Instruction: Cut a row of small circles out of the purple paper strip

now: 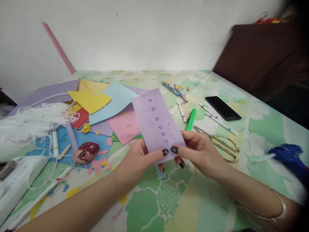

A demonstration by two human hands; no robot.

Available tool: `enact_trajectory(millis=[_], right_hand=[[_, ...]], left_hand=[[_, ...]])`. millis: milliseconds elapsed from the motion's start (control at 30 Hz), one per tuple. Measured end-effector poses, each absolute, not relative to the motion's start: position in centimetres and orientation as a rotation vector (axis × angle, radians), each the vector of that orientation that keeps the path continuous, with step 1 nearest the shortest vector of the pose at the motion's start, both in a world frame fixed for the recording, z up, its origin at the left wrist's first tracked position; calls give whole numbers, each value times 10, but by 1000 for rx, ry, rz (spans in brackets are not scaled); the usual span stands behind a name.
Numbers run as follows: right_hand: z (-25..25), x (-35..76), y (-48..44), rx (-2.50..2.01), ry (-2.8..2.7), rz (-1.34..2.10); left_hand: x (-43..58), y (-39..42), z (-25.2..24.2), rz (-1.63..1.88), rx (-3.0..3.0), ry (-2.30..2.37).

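Observation:
A strip of purple paper [158, 116] is held up over the table, with a row of several small drawn rings running down its middle. My left hand [142, 154] pinches its lower left edge, thumb on top. At the lower right corner my right hand [198, 148] grips the same paper, the two thumbs almost meeting. Fingertips show beneath the lower edge; the rest of them are hidden behind the sheet. Gold-handled scissors [224, 143] lie just right of my right hand, near a green box cutter [191, 119].
Coloured paper sheets [116, 96], white string [41, 119] and a bear-face case [86, 152] cover the left side, beside a power strip [21, 183]. Markers [181, 110], rolled paper tubes [171, 88], a black phone [223, 108] and a blue glue gun [289, 158] lie behind and right.

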State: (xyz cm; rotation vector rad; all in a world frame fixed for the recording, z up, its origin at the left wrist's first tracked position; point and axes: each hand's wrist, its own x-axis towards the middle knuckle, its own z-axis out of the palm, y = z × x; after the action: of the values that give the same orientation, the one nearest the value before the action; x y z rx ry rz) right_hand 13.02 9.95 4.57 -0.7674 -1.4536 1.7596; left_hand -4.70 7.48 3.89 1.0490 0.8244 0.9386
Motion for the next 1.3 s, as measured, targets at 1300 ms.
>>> enact_trajectory(millis=[1300], right_hand=[[40, 127, 98, -657, -1212, 1930]], left_hand=[[-49, 75, 37, 1132, 979, 872]])
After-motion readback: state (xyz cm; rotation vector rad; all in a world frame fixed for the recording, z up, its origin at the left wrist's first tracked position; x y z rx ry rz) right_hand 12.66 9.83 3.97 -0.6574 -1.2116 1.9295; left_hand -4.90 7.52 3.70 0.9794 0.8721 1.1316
